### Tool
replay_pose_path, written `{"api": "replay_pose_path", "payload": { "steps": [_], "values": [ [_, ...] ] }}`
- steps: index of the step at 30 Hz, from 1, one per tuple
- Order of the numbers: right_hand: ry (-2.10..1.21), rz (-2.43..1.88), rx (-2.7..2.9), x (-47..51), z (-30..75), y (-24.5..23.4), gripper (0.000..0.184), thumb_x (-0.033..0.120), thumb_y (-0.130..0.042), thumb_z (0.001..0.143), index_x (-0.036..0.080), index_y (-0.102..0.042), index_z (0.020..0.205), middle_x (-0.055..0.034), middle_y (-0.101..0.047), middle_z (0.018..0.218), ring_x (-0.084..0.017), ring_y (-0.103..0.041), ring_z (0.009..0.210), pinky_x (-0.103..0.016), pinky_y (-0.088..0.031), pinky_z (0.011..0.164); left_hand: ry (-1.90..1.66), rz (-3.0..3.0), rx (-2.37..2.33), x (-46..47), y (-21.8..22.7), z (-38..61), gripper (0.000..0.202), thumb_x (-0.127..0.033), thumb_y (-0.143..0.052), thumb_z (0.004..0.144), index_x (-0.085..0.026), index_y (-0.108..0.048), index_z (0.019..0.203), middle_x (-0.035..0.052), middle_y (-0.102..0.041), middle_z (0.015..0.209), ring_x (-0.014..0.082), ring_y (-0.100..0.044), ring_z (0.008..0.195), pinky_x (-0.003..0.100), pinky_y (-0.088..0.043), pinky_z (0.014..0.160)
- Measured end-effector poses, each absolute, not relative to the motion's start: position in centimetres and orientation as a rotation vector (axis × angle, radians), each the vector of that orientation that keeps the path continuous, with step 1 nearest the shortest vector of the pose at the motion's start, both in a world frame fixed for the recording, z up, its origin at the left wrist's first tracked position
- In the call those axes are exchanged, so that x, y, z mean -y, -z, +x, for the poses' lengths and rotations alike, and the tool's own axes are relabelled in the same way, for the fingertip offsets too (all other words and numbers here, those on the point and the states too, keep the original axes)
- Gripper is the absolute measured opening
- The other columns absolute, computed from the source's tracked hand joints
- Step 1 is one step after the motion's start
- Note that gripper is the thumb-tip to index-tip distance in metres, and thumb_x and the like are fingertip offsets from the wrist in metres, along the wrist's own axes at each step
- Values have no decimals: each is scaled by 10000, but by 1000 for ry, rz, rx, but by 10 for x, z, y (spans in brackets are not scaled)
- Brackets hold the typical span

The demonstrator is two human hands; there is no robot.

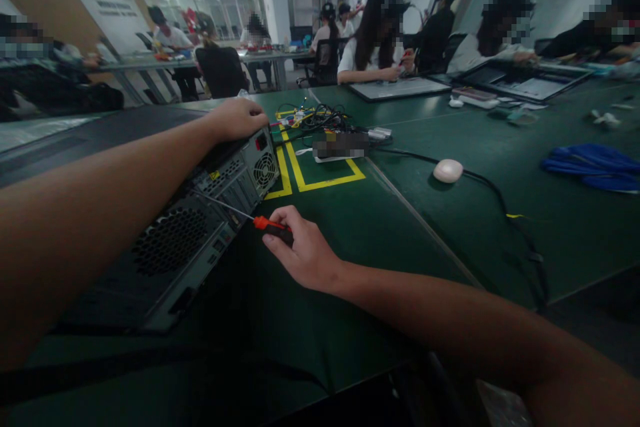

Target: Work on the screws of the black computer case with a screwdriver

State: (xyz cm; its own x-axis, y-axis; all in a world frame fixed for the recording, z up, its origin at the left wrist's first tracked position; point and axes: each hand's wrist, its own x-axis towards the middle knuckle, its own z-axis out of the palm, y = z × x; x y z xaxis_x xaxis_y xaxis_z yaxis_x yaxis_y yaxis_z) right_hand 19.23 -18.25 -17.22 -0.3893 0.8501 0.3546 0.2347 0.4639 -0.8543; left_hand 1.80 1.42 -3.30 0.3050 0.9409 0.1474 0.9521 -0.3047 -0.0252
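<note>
A desktop computer case (220, 240) lies on the green table at the left, its rear side with vents, a fan grille and a power socket facing right. My left hand (240, 119) rests at its far top corner, fingers curled over the edge. In my right hand (305, 250) is a screwdriver (273, 227) with a red and black handle, pinched between thumb and fingers. Its long thin shaft points left at the case's rear, and the tip reaches the expansion slot area. Whether the tip sits in a screw is too small to tell.
Beyond the case lie a tangle of cables (327, 119) and a blurred dark box (340, 145) near yellow tape (330, 183). A white rounded object (448, 171) sits by a black cable (500, 203). Blue cloth (595, 165) lies at right. Several people work across the table.
</note>
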Motion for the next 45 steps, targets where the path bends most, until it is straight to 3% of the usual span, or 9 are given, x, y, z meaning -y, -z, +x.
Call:
{"api": "replay_pose_path", "payload": {
  "steps": [12, 18, 24, 29, 45],
  "values": [
    [-922, -899, 1879, 183, 193, 173, 176, 361, -600, 997, 231, -536, 1098, 11, -614, 907, -176, -574, 764, -328, -442, 744, 142, -2464, 1766, -18, 34, 15, 589, -429, -381, 1018, -71, -739, 1319, 204, -721, 1341, 356, -663, 1228, 451, -486, 1064],
    [-931, -926, 1871, 184, 193, 170, 173, 364, -592, 990, 236, -536, 1093, 8, -622, 898, -178, -570, 749, -337, -455, 740, 147, -2429, 1797, -15, 33, 16, 581, -458, -387, 1015, -114, -750, 1311, 162, -735, 1327, 332, -661, 1223, 421, -485, 1063],
    [-928, -919, 1865, 184, 192, 171, 177, 368, -593, 992, 234, -536, 1093, -1, -629, 910, -179, -569, 757, -342, -458, 746, 140, -2457, 1794, -12, 31, 19, 594, -417, -381, 1008, -63, -744, 1316, 206, -721, 1338, 364, -654, 1226, 445, -480, 1069],
    [-926, -889, 1859, 184, 193, 170, 164, 351, -588, 999, 223, -544, 1092, 4, -616, 891, -173, -567, 747, -329, -448, 724, 133, -2453, 1820, -8, 29, 21, 580, -414, -380, 1017, -87, -737, 1338, 181, -716, 1361, 337, -647, 1233, 432, -475, 1083],
    [-849, -873, 1887, 183, 194, 170, 186, 348, -542, 1076, 200, -637, 1135, -30, -673, 976, -182, -620, 862, -315, -480, 780, 151, -2461, 1788, -16, 33, 16, 587, -430, -369, 1004, -110, -751, 1315, 174, -725, 1336, 333, -657, 1225, 429, -482, 1072]
  ]
}}
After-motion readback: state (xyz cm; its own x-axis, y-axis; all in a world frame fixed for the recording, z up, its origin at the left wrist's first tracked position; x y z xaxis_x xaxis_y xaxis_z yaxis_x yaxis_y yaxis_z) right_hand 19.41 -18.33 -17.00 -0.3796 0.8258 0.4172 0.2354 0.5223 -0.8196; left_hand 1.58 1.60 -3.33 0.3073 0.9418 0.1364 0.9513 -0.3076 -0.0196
